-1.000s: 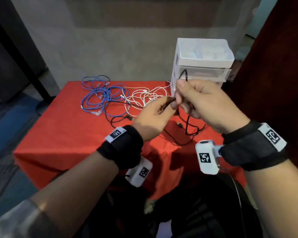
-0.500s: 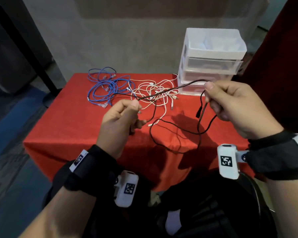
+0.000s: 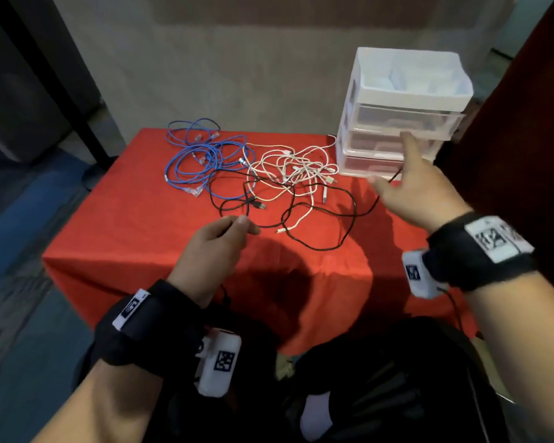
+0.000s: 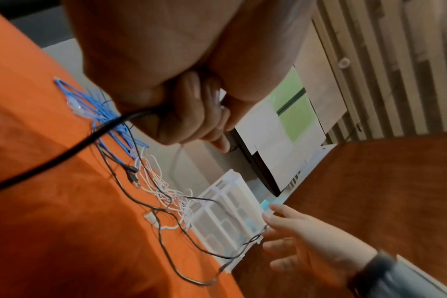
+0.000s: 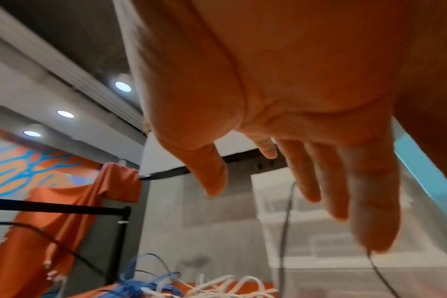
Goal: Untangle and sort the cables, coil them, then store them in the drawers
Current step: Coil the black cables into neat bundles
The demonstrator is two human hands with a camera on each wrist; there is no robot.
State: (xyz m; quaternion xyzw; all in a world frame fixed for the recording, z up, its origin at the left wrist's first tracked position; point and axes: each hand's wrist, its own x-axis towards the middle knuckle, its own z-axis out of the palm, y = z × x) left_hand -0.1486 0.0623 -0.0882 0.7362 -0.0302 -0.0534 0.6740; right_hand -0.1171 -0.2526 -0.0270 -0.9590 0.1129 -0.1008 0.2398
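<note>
1. The left hand (image 3: 216, 243) is low over the front of the counter (image 3: 135, 225), which is draped in red cloth. Its grip is clamped on the thin black cable (image 3: 320, 199): thumb and curled fingers (image 4: 191, 113) pinch one stretch of it.
2. From that pinch the black cable runs in loose loops across the middle of the cloth. It crosses the white tangle and reaches toward the foot of the drawer unit.
3. The right hand (image 3: 419, 187) is raised in front of the white and clear plastic drawer unit (image 3: 400, 113). Its grip is apart and holds nothing, with the fingers (image 5: 370, 201) spread and straight. This hand is blurred.
4. The drawer unit stands at the far right corner of the counter, with an open white tray on top.
5. A bundle of blue network cables (image 3: 199, 161) lies at the far left of the cloth.
6. A tangle of thin white cables (image 3: 295, 167) lies between the blue bundle and the drawers.
</note>
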